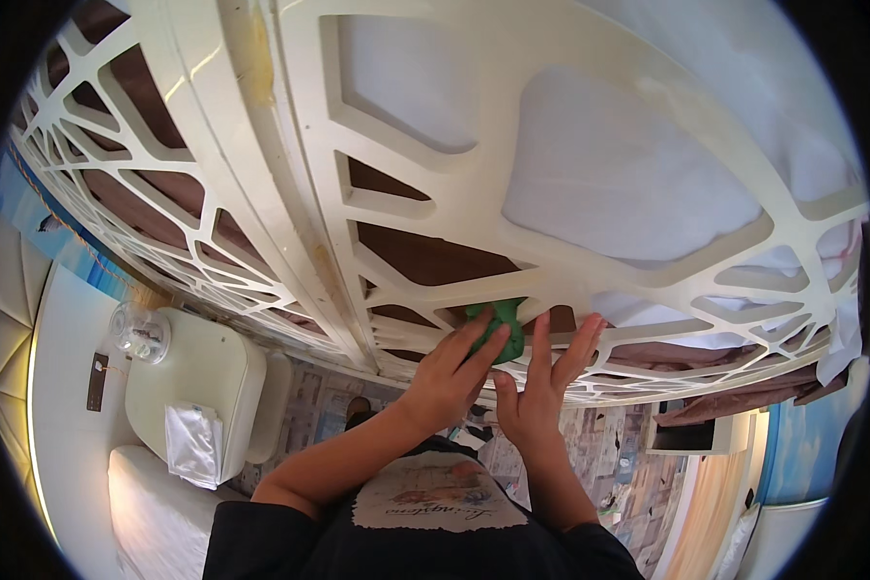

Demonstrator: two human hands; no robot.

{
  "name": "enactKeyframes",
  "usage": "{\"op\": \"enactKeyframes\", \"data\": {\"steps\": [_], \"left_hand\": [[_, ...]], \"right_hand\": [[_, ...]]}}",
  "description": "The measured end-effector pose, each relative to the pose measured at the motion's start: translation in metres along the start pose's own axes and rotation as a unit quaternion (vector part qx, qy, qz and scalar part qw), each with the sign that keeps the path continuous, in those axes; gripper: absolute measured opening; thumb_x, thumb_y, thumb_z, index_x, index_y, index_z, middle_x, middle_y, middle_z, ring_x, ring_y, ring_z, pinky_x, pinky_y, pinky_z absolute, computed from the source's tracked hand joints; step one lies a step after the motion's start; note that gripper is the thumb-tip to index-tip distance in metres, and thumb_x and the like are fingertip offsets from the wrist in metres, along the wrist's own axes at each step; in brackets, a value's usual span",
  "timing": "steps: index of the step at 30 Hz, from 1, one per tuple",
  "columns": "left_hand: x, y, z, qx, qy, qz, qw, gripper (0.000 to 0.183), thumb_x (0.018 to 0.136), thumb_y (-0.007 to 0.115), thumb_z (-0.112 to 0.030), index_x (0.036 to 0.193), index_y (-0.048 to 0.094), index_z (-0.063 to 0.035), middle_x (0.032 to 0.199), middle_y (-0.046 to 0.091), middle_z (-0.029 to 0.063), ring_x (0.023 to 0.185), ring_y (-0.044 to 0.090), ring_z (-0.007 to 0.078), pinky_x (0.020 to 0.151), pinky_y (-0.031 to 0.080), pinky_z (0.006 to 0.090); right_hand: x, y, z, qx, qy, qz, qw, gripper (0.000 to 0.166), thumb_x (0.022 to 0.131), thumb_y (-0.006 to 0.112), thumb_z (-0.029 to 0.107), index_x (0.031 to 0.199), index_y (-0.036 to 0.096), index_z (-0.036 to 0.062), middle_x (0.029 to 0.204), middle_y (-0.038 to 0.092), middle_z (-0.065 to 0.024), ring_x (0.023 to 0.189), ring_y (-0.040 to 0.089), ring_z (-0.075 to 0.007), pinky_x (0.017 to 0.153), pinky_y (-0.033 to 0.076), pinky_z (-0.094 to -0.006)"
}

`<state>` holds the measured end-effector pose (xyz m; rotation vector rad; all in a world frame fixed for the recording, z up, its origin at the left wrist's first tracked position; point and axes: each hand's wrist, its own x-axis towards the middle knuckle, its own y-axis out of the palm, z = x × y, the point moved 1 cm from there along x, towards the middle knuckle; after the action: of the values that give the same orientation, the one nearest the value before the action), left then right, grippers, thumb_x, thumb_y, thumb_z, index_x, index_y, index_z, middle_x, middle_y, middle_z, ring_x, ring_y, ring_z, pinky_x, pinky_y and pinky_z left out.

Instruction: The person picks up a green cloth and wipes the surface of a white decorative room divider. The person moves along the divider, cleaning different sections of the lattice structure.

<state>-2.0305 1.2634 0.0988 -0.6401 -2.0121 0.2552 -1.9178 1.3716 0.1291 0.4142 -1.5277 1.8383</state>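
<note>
A white openwork lattice panel [478,174] stands close before me, with curved and angular cut-outs. My left hand [446,373] has its fingers on a crumpled green cloth [506,333], which is pressed against the lattice and partly pushed into one opening. Beside it, my right hand [544,395] has its fingers spread, the fingertips at the lower bars of the panel; nothing is seen in it. White fabric [616,174] and brown fabric show behind the cut-outs.
A white post [239,145] joins a second lattice section on the left. At lower left, a cream bedside table [188,348] carries a clear round container [139,332] and folded white cloth [193,444]. Brown fabric [739,402] hangs at right. Small scraps lie on the patterned floor [609,464].
</note>
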Motion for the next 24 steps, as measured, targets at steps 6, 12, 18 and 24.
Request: {"op": "enactKeyframes", "data": {"steps": [6, 12, 18, 24], "left_hand": [[0.018, -0.061, -0.044, -0.043, 0.046, -0.008, 0.998, 0.057, 0.077, 0.071, 0.001, 0.134, 0.064, -0.0003, 0.138, 0.056, 0.025, 0.112, 0.065, 0.0417, 0.095, 0.057, 0.0439], [0.069, -0.069, -0.041, 0.032, 0.046, -0.069, 0.996, 0.052, 0.073, 0.071, 0.008, 0.124, 0.069, -0.0021, 0.129, 0.062, 0.0221, 0.121, 0.058, 0.0463, 0.101, 0.051, 0.0501], [0.073, -0.052, -0.034, 0.121, 0.105, -0.099, 0.982, 0.047, 0.074, 0.072, 0.003, 0.121, 0.069, -0.0012, 0.126, 0.064, 0.0214, 0.122, 0.058, 0.0464, 0.102, 0.051, 0.0504], [0.059, -0.057, -0.007, 0.057, 0.108, -0.066, 0.99, 0.043, 0.08, 0.068, -0.007, 0.122, 0.068, 0.0017, 0.129, 0.063, 0.023, 0.113, 0.065, 0.0432, 0.098, 0.055, 0.0478]], "right_hand": [[-0.002, -0.005, 0.006, 0.079, -0.032, -0.059, 0.995, 0.074, 0.102, 0.058, 0.045, 0.157, 0.036, -0.0001, 0.165, 0.009, -0.0345, 0.152, 0.006, -0.0593, 0.118, 0.014, -0.0698], [0.018, -0.015, 0.019, 0.047, -0.098, -0.108, 0.988, 0.062, 0.096, 0.064, 0.026, 0.148, 0.045, -0.0028, 0.161, 0.026, -0.0332, 0.151, 0.018, -0.0561, 0.119, 0.015, -0.0678], [0.033, -0.009, 0.019, 0.058, -0.103, -0.153, 0.981, 0.06, 0.088, 0.062, 0.007, 0.144, 0.046, -0.0055, 0.155, 0.041, -0.03, 0.149, 0.03, -0.0518, 0.122, 0.007, -0.0654], [0.031, 0.005, 0.023, 0.034, -0.112, -0.103, 0.988, 0.064, 0.084, 0.064, 0.005, 0.145, 0.048, -0.0033, 0.155, 0.045, -0.0272, 0.15, 0.032, -0.0487, 0.123, 0.002, -0.0657]]}}
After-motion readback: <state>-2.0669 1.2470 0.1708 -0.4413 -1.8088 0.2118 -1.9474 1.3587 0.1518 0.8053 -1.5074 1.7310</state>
